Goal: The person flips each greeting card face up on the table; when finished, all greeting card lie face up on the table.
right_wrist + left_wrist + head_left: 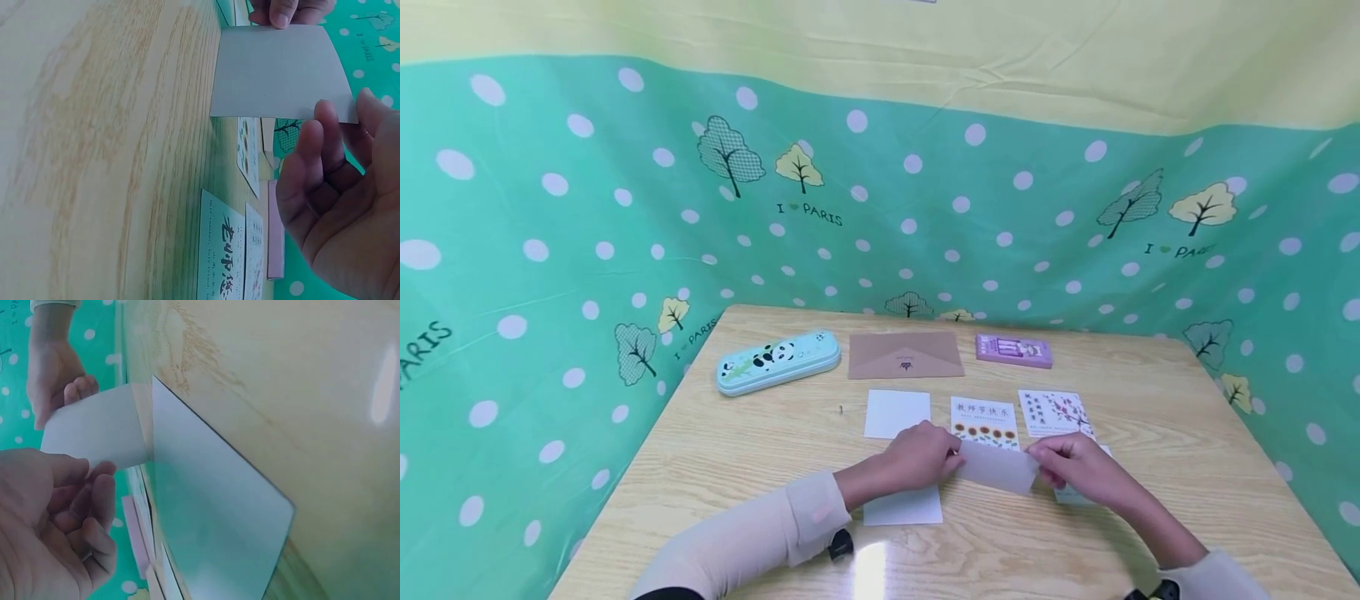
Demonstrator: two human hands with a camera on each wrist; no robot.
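A blank white card (997,467) is held up off the table between the two hands. My left hand (920,457) pinches its left edge, and my right hand (1078,468) pinches the opposite edge. In the right wrist view the card (275,72) shows a plain, slightly bowed face; the right fingertips (325,111) are at its near edge. Just beyond it lies a sunflower card (985,423) with Chinese characters, partly covered. Below the left hand is another blank card (902,507), also seen as a large white card (212,500) in the left wrist view.
Behind the hands lie a blank card (897,412) and a blossom card (1058,413). A lettered card (220,250) is partly under the right hand. Farther back are a panda pencil case (778,363), a brown envelope (905,356) and a purple box (1014,351), before a green curtain (925,275).
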